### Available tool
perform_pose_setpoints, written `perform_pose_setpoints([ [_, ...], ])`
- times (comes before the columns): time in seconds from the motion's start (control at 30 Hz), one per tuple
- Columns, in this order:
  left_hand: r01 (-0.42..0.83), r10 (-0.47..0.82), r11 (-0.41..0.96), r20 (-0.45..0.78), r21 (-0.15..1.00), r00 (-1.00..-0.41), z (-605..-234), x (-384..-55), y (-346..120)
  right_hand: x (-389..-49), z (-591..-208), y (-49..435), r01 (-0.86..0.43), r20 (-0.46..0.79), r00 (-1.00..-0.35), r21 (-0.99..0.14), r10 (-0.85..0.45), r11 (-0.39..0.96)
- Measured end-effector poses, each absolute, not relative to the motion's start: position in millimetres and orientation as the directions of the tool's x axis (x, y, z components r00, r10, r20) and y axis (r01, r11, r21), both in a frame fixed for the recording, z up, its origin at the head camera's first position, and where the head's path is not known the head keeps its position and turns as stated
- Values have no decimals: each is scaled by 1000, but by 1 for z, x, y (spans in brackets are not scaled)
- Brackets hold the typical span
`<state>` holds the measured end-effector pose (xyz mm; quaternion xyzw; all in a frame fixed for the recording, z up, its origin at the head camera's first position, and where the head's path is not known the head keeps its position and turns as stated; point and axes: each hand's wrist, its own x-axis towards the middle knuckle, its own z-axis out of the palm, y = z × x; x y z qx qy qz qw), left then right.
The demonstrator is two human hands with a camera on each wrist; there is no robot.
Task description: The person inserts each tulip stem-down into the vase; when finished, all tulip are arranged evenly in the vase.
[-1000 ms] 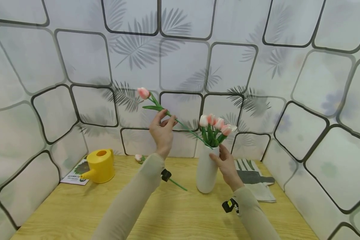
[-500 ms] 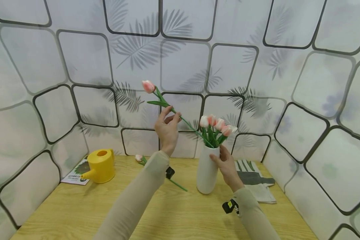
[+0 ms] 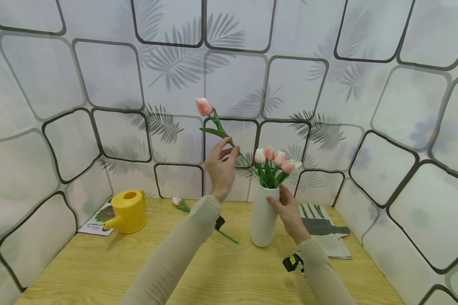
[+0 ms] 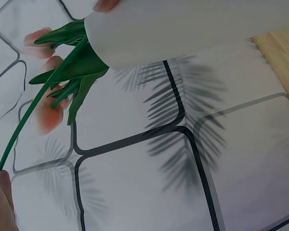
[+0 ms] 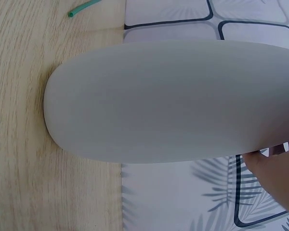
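Note:
My left hand (image 3: 221, 171) pinches the green stem of a pink tulip (image 3: 204, 106) up in the air, left of the vase. That stem slants down to the right, and its lower end reaches into the mouth of the white vase (image 3: 262, 220). Several pink and white tulips (image 3: 279, 158) stand in the vase, their leaves at the rim. With thumb and fingers about the vase's upper right side, my right hand (image 3: 290, 209) grips it upright on the table. The left wrist view shows the held stem (image 4: 24, 118) running to the vase mouth, the tip hidden inside.
Another tulip (image 3: 177, 201) lies on the wooden table (image 3: 229, 275), partly behind my left sleeve. A yellow watering can (image 3: 129, 214) stands at the left beside a printed card (image 3: 97, 224). Grey and white gloves (image 3: 320, 228) lie right of the vase. Patterned walls enclose the table.
My left hand has moved right and slightly up with the tulip. The stem is now steeper, and its end has slipped into the vase mouth. My right hand stays on the vase.

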<state>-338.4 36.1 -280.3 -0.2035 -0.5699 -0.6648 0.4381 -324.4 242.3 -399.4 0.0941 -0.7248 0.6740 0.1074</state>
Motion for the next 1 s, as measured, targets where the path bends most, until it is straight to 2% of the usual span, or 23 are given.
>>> perform_pose_setpoints([
  [0.37, 871, -276, 108, 856, 480, -437, -286, -333, 49, -325, -399, 242, -275, 276, -961, -958, 8, 84],
  [0.5, 880, -248, 128, 874, 457, -418, -288, -334, 54, -326, -401, 243, -280, 282, -959, -956, 8, 84],
  [0.8, 879, -140, 169, 894, 446, -426, -296, -333, 63, -325, -399, 242, -288, 291, -956, -953, 23, 91],
  [1.0, 888, -88, 241, 920, 392, -382, -304, -331, 70, -326, -400, 243, -271, 276, -961, -957, 36, 101],
])
